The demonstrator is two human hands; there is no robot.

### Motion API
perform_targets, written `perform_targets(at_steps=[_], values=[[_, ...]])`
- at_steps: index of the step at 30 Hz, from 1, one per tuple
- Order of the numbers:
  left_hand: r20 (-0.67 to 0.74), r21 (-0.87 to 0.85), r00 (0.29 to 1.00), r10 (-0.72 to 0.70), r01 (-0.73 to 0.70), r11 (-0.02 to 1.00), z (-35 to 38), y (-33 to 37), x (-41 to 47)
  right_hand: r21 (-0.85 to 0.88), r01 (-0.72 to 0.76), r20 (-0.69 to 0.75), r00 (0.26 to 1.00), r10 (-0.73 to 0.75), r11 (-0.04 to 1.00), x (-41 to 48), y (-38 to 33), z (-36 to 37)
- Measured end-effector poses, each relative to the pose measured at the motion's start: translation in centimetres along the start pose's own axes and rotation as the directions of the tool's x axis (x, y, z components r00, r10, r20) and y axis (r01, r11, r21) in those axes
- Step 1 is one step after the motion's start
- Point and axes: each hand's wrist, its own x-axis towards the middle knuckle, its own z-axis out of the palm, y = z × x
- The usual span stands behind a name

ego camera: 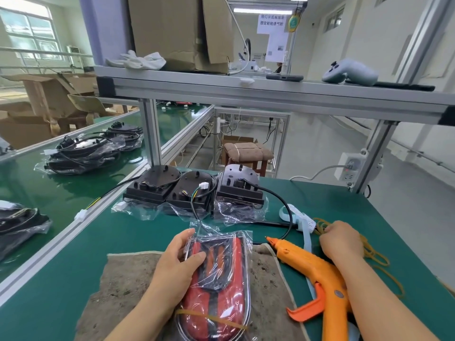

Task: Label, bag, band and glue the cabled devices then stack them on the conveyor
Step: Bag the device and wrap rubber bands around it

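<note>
Several bagged devices [81, 153] are already stacked on the green conveyor [61, 193] at the left of the frame. A further bagged heap [19, 222] is cut off by the left edge, so a good share of the work is judged finished. Three black devices [192, 193] are lined up at the centre of the frame on the green table [320, 193]. Their cables are loose and clear film is only partly drawn round their bases, so they are judged to be still waiting.

At lower centre a brown cloth mat [123, 291] is spread, and the red device [216, 274] is laid on it. It is already enclosed in a clear bag, and one yellow rubber band [211, 318] is wrapped across its near end. The far end of the bag is left loose, so a second band, the glue and the stacking are judged to remain.

The orange glue gun [317, 271] is left lying untouched at lower right. The left hand [177, 262] is clamped on the red device's left edge, with the thumb pressed on top. The right hand [342, 242] is reached across the gun to the loose rubber bands [374, 254] at the right.

The near end of the red device and the gun's handle are cut off by the bottom edge. The right fingers are hidden behind the back of the hand, so it cannot be told whether a band is pinched. No label can be made out on the red device. The print on the pale blue label roll [300, 220] is too small to be read.
</note>
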Motion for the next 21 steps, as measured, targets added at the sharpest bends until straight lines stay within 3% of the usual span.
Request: perform_targets(at_steps=[4,6,9,11,13,16,18,21], values=[[0.022,-0.022,1.000,0.011,-0.011,1.000,0.0,0.3,0.0,0.250,0.142,-0.191,0.977,-0.095,0.958,-1.7,-0.7,-2.6],[-0.040,0.055,0.999,0.025,-0.023,0.998,-0.1,0.7,0.0,0.467,0.215,-0.220,0.968,-0.122,0.858,-3.2,-1.9,-4.5],[-0.246,0.189,0.950,0.193,-0.149,0.971,-0.5,2.1,-0.1,0.768,0.179,-0.049,0.974,-0.223,0.615,-6.6,-4.5,-7.0],[-0.256,0.213,0.901,0.350,-0.301,0.930,-0.5,3.9,-0.4,0.867,0.050,0.191,0.886,-0.423,0.495,-9.0,-6.4,-7.8],[-0.155,0.146,0.920,0.359,-0.338,0.930,-0.2,5.8,-0.5,0.904,-0.094,0.352,0.718,-0.601,0.417,-11.1,-8.2,-7.7],[0.170,-0.100,0.975,0.143,-0.128,0.987,0.6,7.9,-0.3,0.889,-0.180,0.445,0.554,-0.704,0.421,-13.8,-10.3,-6.5],[0.366,-0.306,0.930,0.027,0.093,0.947,0.7,8.4,-0.3,0.877,-0.193,0.475,0.490,-0.730,0.441,-14.8,-11.0,-5.6],[0.335,-0.465,0.941,0.036,0.132,0.875,-0.1,8.1,-0.3,0.864,-0.190,0.493,0.501,-0.711,0.466,-15.3,-11.0,-4.5]])
